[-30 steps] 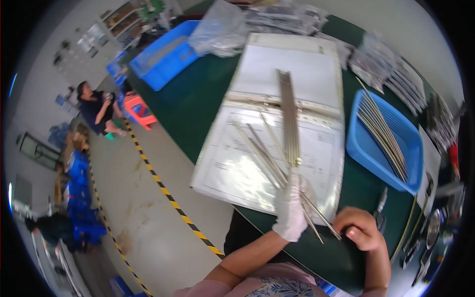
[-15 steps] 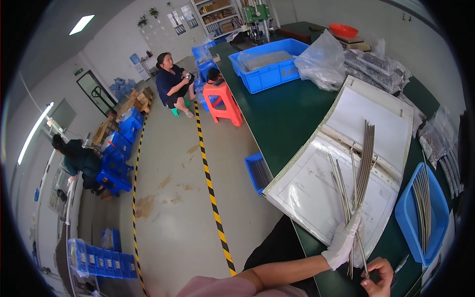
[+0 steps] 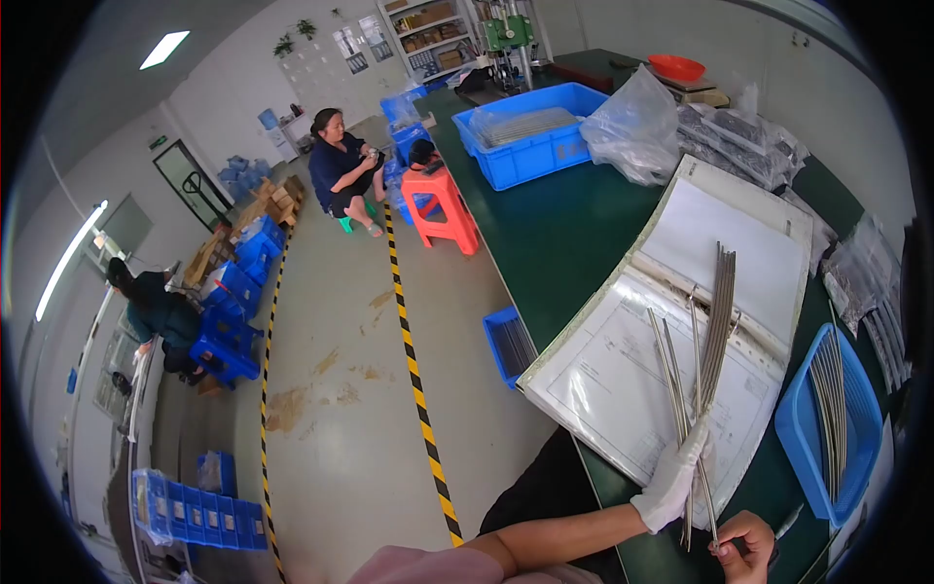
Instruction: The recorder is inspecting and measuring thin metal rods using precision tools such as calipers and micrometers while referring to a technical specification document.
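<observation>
My left hand (image 3: 671,484), in a white glove, is closed round a bunch of thin metal rods (image 3: 720,326). Several of them lie tightly together, while a few slant apart to the left. The rods reach over an open ring binder (image 3: 603,375) with drawings in clear sleeves. One rod slopes down from the glove toward me, and the fingertips of my bare right hand (image 3: 747,547) pinch its lower end. On the right, a blue plastic basket (image 3: 793,428) holds more such rods.
A pen (image 3: 789,521) lies by my right hand. Farther back on the green table (image 3: 545,229) stand a blue crate (image 3: 530,165), a clear plastic bag (image 3: 632,131) and bagged parts (image 3: 744,146). A red stool (image 3: 443,209) and a seated person (image 3: 341,170) are beyond the table's left edge.
The fingers of my right hand have shifted slightly at the rod's lower end. My left hand keeps its hold on the bunch, and the view has tilted a little.
</observation>
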Motion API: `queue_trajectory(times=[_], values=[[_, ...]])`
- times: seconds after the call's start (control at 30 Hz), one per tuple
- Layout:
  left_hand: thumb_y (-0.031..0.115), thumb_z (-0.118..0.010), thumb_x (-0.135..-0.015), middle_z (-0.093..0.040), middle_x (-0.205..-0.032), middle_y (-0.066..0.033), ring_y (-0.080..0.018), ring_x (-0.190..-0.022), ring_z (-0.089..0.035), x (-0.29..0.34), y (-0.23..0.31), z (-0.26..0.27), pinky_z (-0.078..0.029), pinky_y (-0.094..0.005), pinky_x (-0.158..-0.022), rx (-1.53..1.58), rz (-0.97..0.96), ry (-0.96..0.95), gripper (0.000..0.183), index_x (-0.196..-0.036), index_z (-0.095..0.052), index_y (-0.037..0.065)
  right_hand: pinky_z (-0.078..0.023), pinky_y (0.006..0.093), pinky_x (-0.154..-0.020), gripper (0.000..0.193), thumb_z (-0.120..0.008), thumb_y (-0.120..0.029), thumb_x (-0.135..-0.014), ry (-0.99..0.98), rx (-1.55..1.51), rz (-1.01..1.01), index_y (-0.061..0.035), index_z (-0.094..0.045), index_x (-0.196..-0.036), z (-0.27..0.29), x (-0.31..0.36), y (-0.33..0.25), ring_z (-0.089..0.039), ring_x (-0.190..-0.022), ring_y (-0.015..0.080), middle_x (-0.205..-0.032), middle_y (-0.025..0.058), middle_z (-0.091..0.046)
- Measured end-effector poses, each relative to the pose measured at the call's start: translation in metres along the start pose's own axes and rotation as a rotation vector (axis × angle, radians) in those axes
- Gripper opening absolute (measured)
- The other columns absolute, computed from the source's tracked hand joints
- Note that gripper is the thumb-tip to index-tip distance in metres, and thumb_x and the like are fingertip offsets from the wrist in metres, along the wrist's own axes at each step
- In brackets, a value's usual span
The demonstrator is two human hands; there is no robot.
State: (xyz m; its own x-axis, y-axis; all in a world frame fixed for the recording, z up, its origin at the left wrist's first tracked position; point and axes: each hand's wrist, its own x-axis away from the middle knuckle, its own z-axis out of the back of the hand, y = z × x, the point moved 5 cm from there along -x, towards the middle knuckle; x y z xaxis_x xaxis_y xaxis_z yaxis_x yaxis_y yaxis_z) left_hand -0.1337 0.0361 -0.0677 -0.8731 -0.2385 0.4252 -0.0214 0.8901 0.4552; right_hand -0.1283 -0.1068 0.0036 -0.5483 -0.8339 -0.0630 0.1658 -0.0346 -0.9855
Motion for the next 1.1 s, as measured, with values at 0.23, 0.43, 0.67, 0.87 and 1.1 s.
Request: queue_trajectory(times=[0.23, 0.43, 0.67, 0.87, 1.1], values=[[0.049, -0.045, -0.093, -0.028, -0.054, 0.0059, -0.0064, -0.041, -0.026, 0.003, 0.002, -0.004, -0.022, -0.0222, -0.037, 0.042, 0.004, -0.037, 0.044, -0.067, -0.038, 0.015, -0.038, 0.0236, -0.068, 0.014, -0.061, -0.012, -0.087, -0.082, -0.072, -0.109, -0.0032, -0.054, -0.096, -0.002, 0.003, 0.009, -0.048, -0.073, 0.0124, -0.083, 0.0043, -0.051], [0.049, -0.046, -0.093, -0.028, -0.054, 0.0058, -0.0063, -0.041, -0.026, 0.002, 0.001, -0.003, -0.023, -0.0220, -0.038, 0.039, 0.014, -0.041, 0.044, -0.067, -0.037, 0.015, -0.038, 0.0239, -0.066, 0.014, -0.058, -0.017, -0.089, 0.033, -0.113, -0.064, -0.0029, -0.058, -0.088, -0.003, 0.002, 0.002, -0.047, -0.070, 0.0126, -0.080, 0.0041, -0.053], [0.048, -0.047, -0.093, -0.027, -0.054, 0.0063, -0.0058, -0.042, -0.025, 0.001, 0.001, -0.002, -0.022, -0.0219, -0.038, 0.057, 0.009, -0.042, 0.043, -0.066, -0.037, 0.015, -0.037, 0.0263, -0.065, 0.018, -0.058, -0.020, -0.089, -0.046, 0.000, -0.038, -0.0029, -0.061, -0.086, -0.004, -0.003, -0.007, -0.046, -0.069, 0.0131, -0.078, 0.0035, -0.054], [0.049, -0.046, -0.093, -0.027, -0.054, 0.0065, -0.0056, -0.042, -0.024, 0.002, 0.002, -0.002, -0.021, -0.0218, -0.038, 0.043, 0.013, 0.000, 0.043, -0.066, -0.037, 0.016, -0.036, 0.0263, -0.064, 0.012, -0.059, -0.014, -0.088, -0.060, 0.040, -0.006, -0.0032, -0.058, -0.083, -0.008, -0.002, -0.001, -0.046, -0.069, 0.0130, -0.077, 0.0041, -0.053], [0.049, -0.048, -0.092, -0.029, -0.054, 0.0064, -0.0051, -0.043, -0.025, 0.002, 0.002, -0.001, -0.021, -0.0214, -0.038, 0.065, 0.035, -0.019, 0.042, -0.066, -0.038, 0.017, -0.038, 0.0259, -0.053, 0.014, -0.065, -0.010, -0.080, 0.071, 0.273, -0.091, -0.0027, -0.054, -0.086, -0.018, -0.004, 0.004, -0.043, -0.059, 0.0099, -0.067, 0.0021, -0.050]])
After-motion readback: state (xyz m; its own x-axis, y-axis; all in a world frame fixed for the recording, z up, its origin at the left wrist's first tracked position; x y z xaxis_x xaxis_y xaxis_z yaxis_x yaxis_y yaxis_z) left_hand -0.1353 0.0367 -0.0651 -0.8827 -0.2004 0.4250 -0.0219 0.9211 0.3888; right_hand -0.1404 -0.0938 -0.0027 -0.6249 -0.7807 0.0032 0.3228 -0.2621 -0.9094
